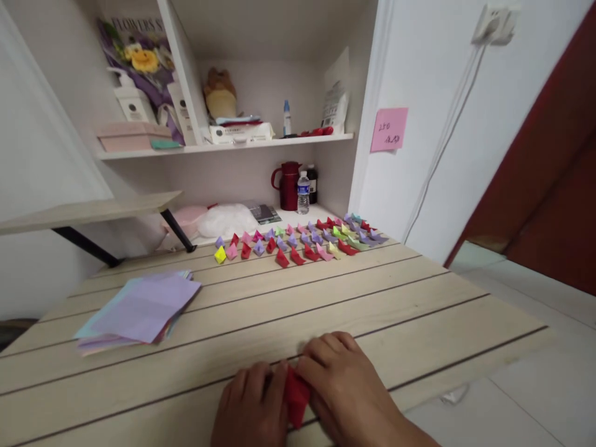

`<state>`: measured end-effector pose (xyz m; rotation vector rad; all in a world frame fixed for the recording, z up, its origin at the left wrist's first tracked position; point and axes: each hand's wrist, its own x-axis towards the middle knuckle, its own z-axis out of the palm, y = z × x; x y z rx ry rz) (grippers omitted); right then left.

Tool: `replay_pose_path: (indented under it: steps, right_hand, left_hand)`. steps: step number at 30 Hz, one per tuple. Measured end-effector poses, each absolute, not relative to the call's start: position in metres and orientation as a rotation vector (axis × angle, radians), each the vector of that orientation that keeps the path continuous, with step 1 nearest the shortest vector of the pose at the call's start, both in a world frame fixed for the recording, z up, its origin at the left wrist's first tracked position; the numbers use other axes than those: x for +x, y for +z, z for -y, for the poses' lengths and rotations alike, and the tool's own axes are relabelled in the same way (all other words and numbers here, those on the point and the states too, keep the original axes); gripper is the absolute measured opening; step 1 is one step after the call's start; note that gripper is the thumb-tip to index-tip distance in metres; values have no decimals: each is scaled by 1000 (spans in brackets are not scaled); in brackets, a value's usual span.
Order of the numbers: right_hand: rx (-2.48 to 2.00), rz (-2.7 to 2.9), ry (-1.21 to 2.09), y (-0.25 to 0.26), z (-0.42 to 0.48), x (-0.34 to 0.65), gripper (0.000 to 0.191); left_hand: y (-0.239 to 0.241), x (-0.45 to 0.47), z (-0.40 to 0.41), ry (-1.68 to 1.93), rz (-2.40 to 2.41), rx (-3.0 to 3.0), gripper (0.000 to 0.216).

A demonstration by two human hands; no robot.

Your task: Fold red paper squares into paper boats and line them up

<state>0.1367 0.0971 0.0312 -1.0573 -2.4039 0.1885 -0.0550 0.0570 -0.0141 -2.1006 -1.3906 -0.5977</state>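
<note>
A small piece of red folded paper (297, 397) is pinched between my two hands near the front of the wooden table (261, 310). My left hand (254, 403) holds its left side with curled fingers. From the right, my right hand (342, 385) presses against its other side, with thumb and fingers bent. My fingers hide part of the paper. To the left lies a loose stack of square paper sheets (144, 307), a purple one on top. Along the far edge stand rows of small folded paper boats (310, 251) in red, pink, purple, yellow and green.
A small raised shelf (93, 211) on black legs stands at the back left. Behind the paper boats are a dark red jug (289, 186), a water bottle (303, 194) and a white plastic bag (227, 220). A white cable (437, 155) hangs down the wall.
</note>
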Motion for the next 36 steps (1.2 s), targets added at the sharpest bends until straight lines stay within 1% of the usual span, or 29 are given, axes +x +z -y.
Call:
replay_pose_path:
  steps: [2, 4, 7, 9, 13, 17, 19, 22, 24, 26, 28, 31, 34, 36]
  right_hand:
    - [-1024, 2346, 169, 23, -95, 139, 8]
    - [-976, 2302, 166, 18, -93, 142, 15]
    - [-920, 2283, 163, 16, -90, 148, 29]
    - [-874, 2285, 151, 17, -88, 151, 34]
    - [-692, 2331, 81, 22, -87, 152, 24]
    - [-621, 2364, 10, 22, -86, 150, 20]
    - [-615, 2372, -25, 21, -86, 149, 20]
    - [-616, 2382, -57, 17, -84, 149, 21]
    - [-618, 2385, -60, 14, -83, 149, 21]
    - [-616, 2386, -57, 13, -82, 151, 21]
    - [-606, 2401, -25, 13, -80, 153, 23]
    - [-620, 2452, 110, 19, -77, 158, 28]
    - [-726, 2504, 239, 27, -74, 161, 38]
    - [-754, 2566, 227, 30, -73, 161, 45]
  left_hand:
    - [-10, -60, -55, -585, 1352, -2158, 34]
    - [-8, -63, -53, -577, 1305, -2197, 39]
    - [-7, -58, -45, -568, 1455, -2151, 44]
    - [-6, -53, -40, -549, 1558, -2115, 42]
    - [-2, -54, -35, -438, 1477, -2114, 36]
    - [0, -73, -27, -384, 1333, -2063, 44]
    - [-3, -77, -21, -429, 1322, -2005, 47]
    - [-14, -64, -13, -574, 1294, -1992, 39]
    - [-24, -47, -10, -738, 1304, -2028, 35]
    - [-32, -31, -8, -857, 1343, -2039, 39]
    - [-36, -22, -5, -896, 1435, -2015, 40]
    - [-36, -21, 0, -814, 1546, -2062, 36]
    - [-35, -24, 5, -703, 1586, -2134, 44]
    - [-34, -27, 6, -681, 1584, -2146, 46]
